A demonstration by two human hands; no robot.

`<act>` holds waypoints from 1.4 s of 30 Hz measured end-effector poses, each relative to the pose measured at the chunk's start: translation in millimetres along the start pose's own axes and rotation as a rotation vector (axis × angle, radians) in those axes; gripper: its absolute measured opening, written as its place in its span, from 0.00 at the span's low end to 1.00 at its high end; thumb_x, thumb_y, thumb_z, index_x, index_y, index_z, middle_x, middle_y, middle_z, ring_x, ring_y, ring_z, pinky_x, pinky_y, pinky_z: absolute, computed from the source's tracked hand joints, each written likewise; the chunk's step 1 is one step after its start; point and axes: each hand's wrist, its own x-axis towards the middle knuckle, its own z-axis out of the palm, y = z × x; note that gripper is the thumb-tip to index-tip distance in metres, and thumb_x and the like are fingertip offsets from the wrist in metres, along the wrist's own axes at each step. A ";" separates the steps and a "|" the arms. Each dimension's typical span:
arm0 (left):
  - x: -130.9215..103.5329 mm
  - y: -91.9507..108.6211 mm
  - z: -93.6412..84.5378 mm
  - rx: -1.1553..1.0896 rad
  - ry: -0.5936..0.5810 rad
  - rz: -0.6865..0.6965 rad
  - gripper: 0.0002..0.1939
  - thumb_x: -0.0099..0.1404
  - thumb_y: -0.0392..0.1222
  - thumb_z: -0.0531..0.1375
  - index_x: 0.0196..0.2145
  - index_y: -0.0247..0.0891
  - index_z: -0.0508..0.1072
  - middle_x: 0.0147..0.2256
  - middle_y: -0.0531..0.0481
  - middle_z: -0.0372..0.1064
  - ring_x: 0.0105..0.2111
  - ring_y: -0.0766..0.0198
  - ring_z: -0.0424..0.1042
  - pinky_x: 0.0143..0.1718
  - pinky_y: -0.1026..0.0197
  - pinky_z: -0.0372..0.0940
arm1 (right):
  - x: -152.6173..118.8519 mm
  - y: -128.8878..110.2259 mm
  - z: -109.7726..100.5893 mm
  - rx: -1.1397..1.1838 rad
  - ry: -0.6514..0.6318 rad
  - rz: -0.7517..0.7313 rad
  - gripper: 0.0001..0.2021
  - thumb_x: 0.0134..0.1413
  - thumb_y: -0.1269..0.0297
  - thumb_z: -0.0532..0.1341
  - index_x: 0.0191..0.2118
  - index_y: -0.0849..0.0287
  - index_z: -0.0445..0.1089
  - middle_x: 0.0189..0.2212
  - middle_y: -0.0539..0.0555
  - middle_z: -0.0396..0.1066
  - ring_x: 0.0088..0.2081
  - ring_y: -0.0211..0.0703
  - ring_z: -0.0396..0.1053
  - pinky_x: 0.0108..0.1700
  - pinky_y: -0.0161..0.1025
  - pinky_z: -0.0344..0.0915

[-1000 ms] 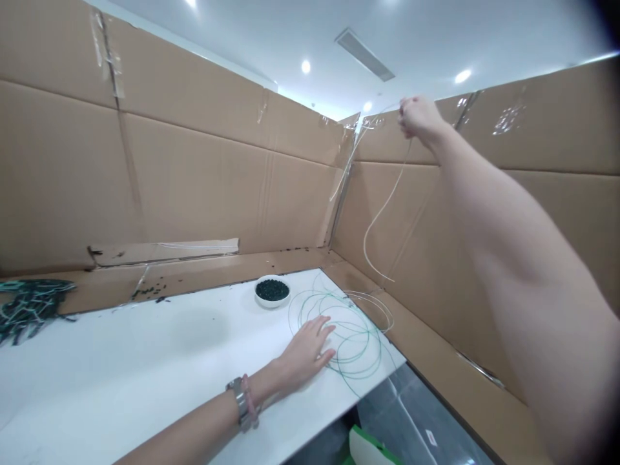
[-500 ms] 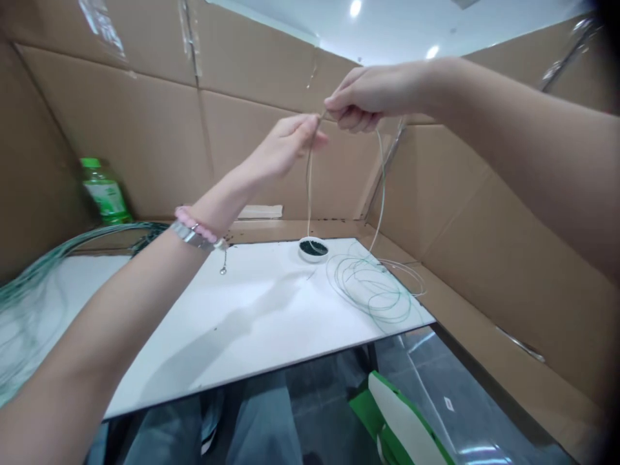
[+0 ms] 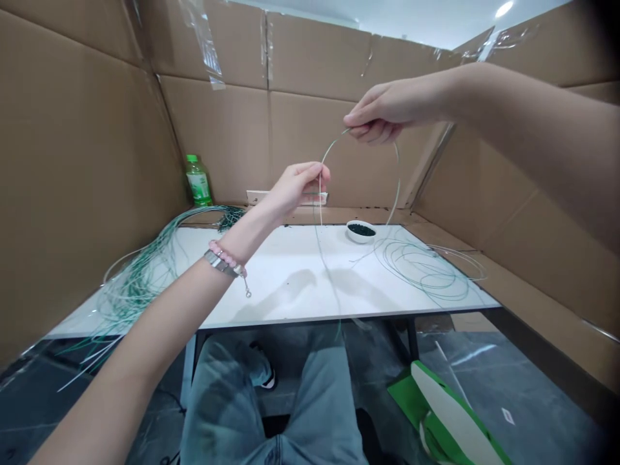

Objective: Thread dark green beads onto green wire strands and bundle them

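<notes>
At the far left a tall cardboard wall (image 3: 72,161) stands beside the surface (image 3: 271,265). A big loose bundle of green and pale strands (image 3: 145,278) sprawls over the left end of the surface, some of its ends hanging past the front edge; its far end gathers into a dark green clump (image 3: 230,217). Behind the bundle, in the corner of the cardboard, stands an upright bottle (image 3: 198,184) with a green cap.

The left arm reaches in over the bundle, with a pink beaded bracelet (image 3: 225,254) and a silvery band (image 3: 217,262) at the wrist. The left hand (image 3: 298,184) is raised above the surface, its thumb and fingers pinched together on a thin strand (image 3: 334,139). Below that grip one pale length hangs down, and a finer green one trails lower, past the front edge. Beneath, the person's legs (image 3: 271,413) show in blue-grey trousers.

From the left hand, the strand arcs up to the right hand (image 3: 380,113), which sits higher and whose fingers are closed around it. Beyond that hand it curves down toward the surface.

A white bowl (image 3: 361,240) of small dark pieces (image 3: 361,228) rests near the back edge. To its right lies a loose coil (image 3: 431,265) of green strand, partly overhanging the right edge. On the floor at lower right is a green and white object (image 3: 450,413).
</notes>
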 end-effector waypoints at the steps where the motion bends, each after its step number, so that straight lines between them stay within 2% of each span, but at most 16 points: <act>1: -7.7 -0.7 -2.2 -0.103 0.006 -0.032 0.16 0.69 0.34 0.48 0.24 0.32 0.65 0.24 0.54 0.59 0.23 0.74 0.65 0.27 0.69 0.64 | 0.0 1.0 -0.6 0.011 0.002 -0.017 0.20 0.65 0.64 0.47 0.20 0.59 0.49 0.20 0.44 0.39 0.18 0.24 0.41 0.19 0.25 0.43; 3: -22.5 -2.1 -7.1 -0.326 0.006 -0.097 0.17 0.70 0.35 0.46 0.24 0.33 0.63 0.23 0.55 0.57 0.21 0.75 0.63 0.24 0.71 0.63 | -0.3 4.8 -1.5 0.036 0.012 -0.050 0.20 0.65 0.63 0.48 0.21 0.59 0.49 0.21 0.44 0.39 0.19 0.24 0.41 0.20 0.25 0.43; 7: -50.7 -6.8 -17.9 -0.685 -0.018 -0.237 0.20 0.72 0.37 0.42 0.22 0.34 0.58 0.18 0.59 0.43 0.13 0.77 0.47 0.13 0.74 0.45 | -1.5 15.4 -1.7 0.073 0.040 -0.100 0.19 0.62 0.62 0.52 0.21 0.59 0.48 0.22 0.44 0.39 0.20 0.24 0.41 0.21 0.25 0.43; 15: -96.6 -27.0 -34.2 -0.875 0.096 -0.370 0.21 0.72 0.40 0.40 0.20 0.37 0.50 0.20 0.60 0.32 0.15 0.74 0.37 0.14 0.71 0.38 | 1.2 37.9 -18.3 0.091 0.193 -0.183 0.20 0.60 0.59 0.55 0.19 0.59 0.50 0.21 0.43 0.39 0.20 0.23 0.41 0.22 0.27 0.42; 24: -118.1 -37.0 -32.2 -0.831 0.148 -0.382 0.21 0.71 0.39 0.42 0.19 0.37 0.49 0.19 0.60 0.31 0.17 0.73 0.33 0.16 0.69 0.35 | -2.6 53.2 -27.1 0.138 0.299 -0.239 0.21 0.60 0.60 0.56 0.20 0.59 0.48 0.22 0.44 0.40 0.20 0.22 0.43 0.21 0.28 0.42; 29: -127.2 -37.8 -31.9 -0.744 0.224 -0.355 0.21 0.70 0.37 0.43 0.18 0.37 0.50 0.19 0.60 0.31 0.17 0.72 0.32 0.17 0.68 0.35 | -4.9 59.3 -28.4 0.134 0.340 -0.218 0.21 0.60 0.61 0.56 0.20 0.59 0.49 0.22 0.44 0.41 0.20 0.21 0.44 0.21 0.28 0.42; 33: -128.3 -37.9 -32.6 -0.667 0.249 -0.324 0.21 0.70 0.36 0.44 0.18 0.36 0.51 0.19 0.59 0.32 0.18 0.72 0.31 0.16 0.68 0.36 | -4.4 64.0 -24.2 0.111 0.360 -0.187 0.21 0.60 0.61 0.56 0.19 0.60 0.50 0.21 0.44 0.43 0.20 0.21 0.46 0.21 0.27 0.45; 42: -128.0 -41.0 -30.0 -0.556 0.237 -0.301 0.20 0.69 0.35 0.45 0.18 0.36 0.52 0.19 0.59 0.32 0.17 0.72 0.32 0.15 0.71 0.40 | 0.0 76.4 -19.5 0.153 0.350 -0.116 0.19 0.57 0.61 0.54 0.19 0.58 0.47 0.21 0.42 0.40 0.20 0.19 0.44 0.21 0.31 0.41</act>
